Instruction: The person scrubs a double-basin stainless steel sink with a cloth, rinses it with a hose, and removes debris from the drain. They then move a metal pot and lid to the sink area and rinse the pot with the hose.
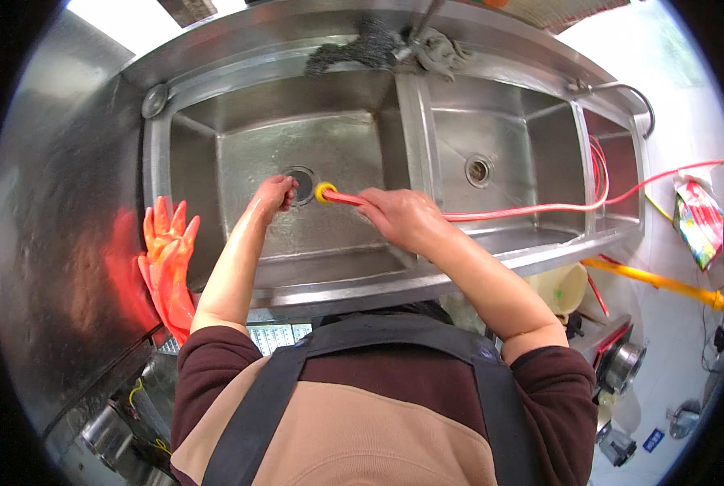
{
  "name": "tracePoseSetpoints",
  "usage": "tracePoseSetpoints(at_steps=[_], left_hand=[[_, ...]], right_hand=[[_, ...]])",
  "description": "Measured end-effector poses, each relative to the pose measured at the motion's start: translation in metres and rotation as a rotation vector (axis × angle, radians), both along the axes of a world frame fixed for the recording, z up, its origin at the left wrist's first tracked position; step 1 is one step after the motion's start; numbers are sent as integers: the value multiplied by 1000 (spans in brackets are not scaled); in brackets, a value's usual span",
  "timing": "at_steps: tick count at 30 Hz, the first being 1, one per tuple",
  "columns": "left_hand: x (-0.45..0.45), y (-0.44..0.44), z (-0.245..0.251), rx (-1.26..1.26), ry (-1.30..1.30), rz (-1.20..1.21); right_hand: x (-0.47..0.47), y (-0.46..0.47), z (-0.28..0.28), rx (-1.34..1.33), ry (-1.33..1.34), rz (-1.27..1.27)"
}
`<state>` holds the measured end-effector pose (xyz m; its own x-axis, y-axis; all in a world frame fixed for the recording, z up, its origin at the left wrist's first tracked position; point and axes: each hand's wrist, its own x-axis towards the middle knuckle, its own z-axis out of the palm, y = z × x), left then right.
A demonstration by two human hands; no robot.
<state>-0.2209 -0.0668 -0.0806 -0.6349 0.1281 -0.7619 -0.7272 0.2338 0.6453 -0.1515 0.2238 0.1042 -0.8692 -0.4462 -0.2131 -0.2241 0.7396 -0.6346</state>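
Note:
My right hand [401, 219] grips a red hose [520, 209] over the front part of a large stainless steel sink basin [313, 237]. The hose's end carries a yellow ring-shaped fitting [324, 192] and points left, towards my left hand. My left hand [275, 193] is beside the basin's drain [301, 182], partly in front of it, with its fingers curled. Its palm is hidden, so whether it holds something small does not show. Wet sheen covers both hands and the basin floor.
Orange rubber gloves [170, 261] rest at the sink's left end. A steel-wool-like dark scrubber [362, 45] and a grey cloth [441, 51] lie on the back ledge. To the right are a second basin with a drain [478, 170] and a smaller compartment [617, 152] with coiled hose.

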Motion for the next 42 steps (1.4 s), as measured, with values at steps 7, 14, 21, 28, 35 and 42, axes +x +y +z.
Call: tracePoseSetpoints(at_steps=[7, 14, 21, 28, 35, 42], left_hand=[[-64, -88, 62, -641, 601, -11], [-84, -112, 45, -362, 779, -4], [-14, -90, 4, -210, 470, 59], [41, -48, 29, -212, 449, 185], [98, 56, 88, -238, 585, 324], [127, 200, 111, -293, 703, 275]], right_hand=[[-5, 2, 16, 102, -26, -60], [26, 65, 42, 108, 141, -131], [42, 184, 103, 193, 105, -575], [62, 215, 63, 187, 42, -334], [85, 280, 15, 250, -43, -11], [82, 380, 3, 350, -9, -65]])
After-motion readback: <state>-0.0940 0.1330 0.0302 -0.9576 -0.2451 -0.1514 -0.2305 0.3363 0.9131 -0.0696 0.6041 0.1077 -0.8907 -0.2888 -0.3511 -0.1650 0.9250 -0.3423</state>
